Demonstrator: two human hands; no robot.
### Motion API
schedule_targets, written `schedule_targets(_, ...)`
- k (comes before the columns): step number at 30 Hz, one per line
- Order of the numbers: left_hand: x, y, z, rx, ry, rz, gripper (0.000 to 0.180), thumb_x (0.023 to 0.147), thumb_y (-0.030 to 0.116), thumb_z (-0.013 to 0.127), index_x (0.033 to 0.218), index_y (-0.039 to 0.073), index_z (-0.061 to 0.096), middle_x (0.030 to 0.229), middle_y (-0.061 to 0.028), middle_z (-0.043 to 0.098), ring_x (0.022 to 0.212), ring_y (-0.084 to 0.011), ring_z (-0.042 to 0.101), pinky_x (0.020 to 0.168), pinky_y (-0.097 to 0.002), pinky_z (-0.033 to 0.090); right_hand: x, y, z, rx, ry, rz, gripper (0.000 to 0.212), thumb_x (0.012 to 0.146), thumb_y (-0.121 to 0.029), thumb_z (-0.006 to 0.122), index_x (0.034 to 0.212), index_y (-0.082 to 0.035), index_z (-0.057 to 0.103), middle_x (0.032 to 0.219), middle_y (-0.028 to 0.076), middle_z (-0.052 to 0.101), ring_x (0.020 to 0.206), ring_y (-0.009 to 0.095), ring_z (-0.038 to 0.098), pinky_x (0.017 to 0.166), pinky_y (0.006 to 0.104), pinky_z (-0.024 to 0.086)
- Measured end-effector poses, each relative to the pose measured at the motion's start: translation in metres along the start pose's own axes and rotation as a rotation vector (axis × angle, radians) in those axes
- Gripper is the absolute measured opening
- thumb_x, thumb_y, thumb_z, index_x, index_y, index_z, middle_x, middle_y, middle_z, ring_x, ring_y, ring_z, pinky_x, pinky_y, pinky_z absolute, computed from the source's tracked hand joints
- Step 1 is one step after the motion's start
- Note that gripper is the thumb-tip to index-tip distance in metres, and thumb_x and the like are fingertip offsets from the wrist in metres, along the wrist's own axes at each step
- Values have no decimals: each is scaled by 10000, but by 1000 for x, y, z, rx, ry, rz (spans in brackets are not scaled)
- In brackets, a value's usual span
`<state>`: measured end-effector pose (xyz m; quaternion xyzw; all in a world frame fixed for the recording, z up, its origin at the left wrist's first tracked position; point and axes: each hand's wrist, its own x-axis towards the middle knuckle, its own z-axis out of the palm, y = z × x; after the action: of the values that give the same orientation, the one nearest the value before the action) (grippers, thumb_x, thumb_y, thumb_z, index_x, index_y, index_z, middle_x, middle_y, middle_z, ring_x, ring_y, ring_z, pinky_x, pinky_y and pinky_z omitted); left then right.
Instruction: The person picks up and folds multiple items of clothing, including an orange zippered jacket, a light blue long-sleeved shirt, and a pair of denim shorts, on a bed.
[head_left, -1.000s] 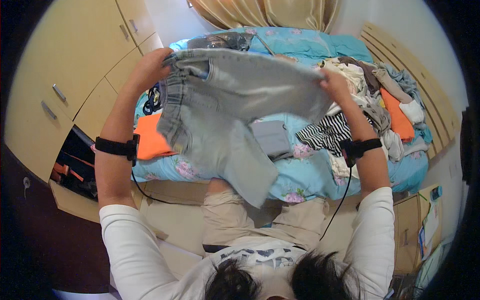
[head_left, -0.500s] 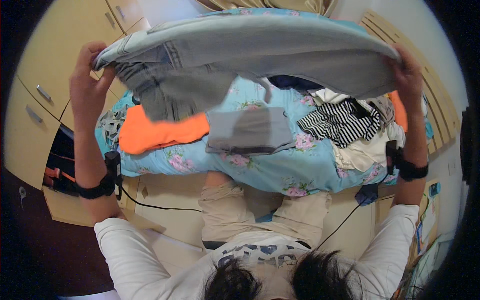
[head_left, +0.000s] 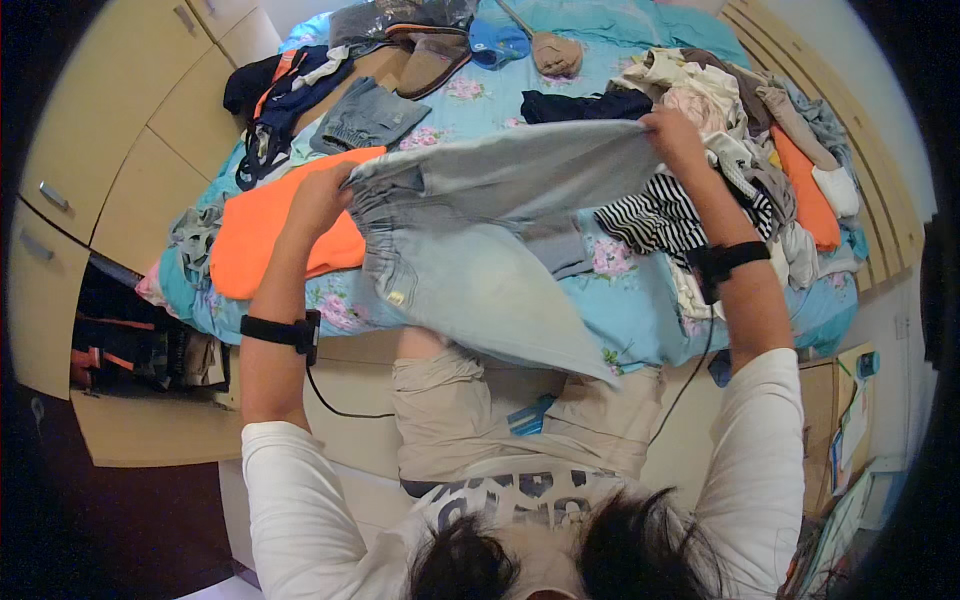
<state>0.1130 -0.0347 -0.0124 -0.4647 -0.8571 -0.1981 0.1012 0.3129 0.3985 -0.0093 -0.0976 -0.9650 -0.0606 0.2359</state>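
Stretched between my hands is a pair of light grey-blue trousers (head_left: 470, 240) with an elastic waistband. My left hand (head_left: 322, 198) is closed on the waistband's far corner. At the far leg's end my right hand (head_left: 672, 138) grips the cloth, while the other leg hangs toward me. Under my left hand lies a bright orange garment (head_left: 260, 235). A folded grey garment (head_left: 562, 245) is partly hidden behind the trousers. Just beneath my right forearm sits a black-and-white striped garment (head_left: 645, 215).
The bed has a blue floral sheet (head_left: 640, 325). A clothes pile (head_left: 725, 95) fills its right side by the slatted headboard (head_left: 860, 150). Farther back are folded grey-blue shorts (head_left: 370, 115), slippers (head_left: 435, 65) and a blue cap (head_left: 498, 42). Cabinets (head_left: 120, 120) stand left. Cables trail from both wrist straps.
Both hands have come down and closer together. The trousers, earlier held up high and wide, now hang lower over the near part of the bed, stretched lengthwise.
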Motion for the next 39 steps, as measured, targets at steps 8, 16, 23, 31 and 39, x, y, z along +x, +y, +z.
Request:
schedule_targets(8,-43,-53,34,-32,177,-363,369,679,58,574,1028,76,458,847,-143,558,701,-262,564,604,-344,443,-75,-72,46,532,227,141,273,664,-163,624,877,-21,529,798,138,534,766,266,517,672,342,416)
schedule_targets(16,-153,-27,65,-70,-90,-213,470,649,38,610,1083,60,431,947,-141,522,812,-264,526,706,-321,427,-233,-110,9,1132,-1134,544,228,789,-212,528,869,1,532,744,46,564,686,124,549,587,225,433)
schedule_targets(23,-161,1,107,68,-33,-176,698,588,-32,592,1209,173,349,1029,-128,465,885,-294,472,740,-356,407,-255,-141,40,1835,-698,1137,281,807,-220,503,1022,-47,448,880,42,516,809,171,559,662,240,476)
schedule_targets(31,-157,-2,117,-56,59,-138,506,641,11,576,1112,160,467,906,-111,488,797,-264,491,669,-335,411,-250,-144,26,1599,-338,622,379,787,-124,491,1146,-60,389,1009,57,495,877,133,495,758,244,409)
schedule_targets(39,-141,-4,109,-228,95,-247,276,658,64,605,930,104,583,779,-89,523,652,-236,519,616,-333,414,-247,-165,17,933,-471,510,539,714,-74,534,1213,-70,331,745,112,522,596,179,491,587,260,412)
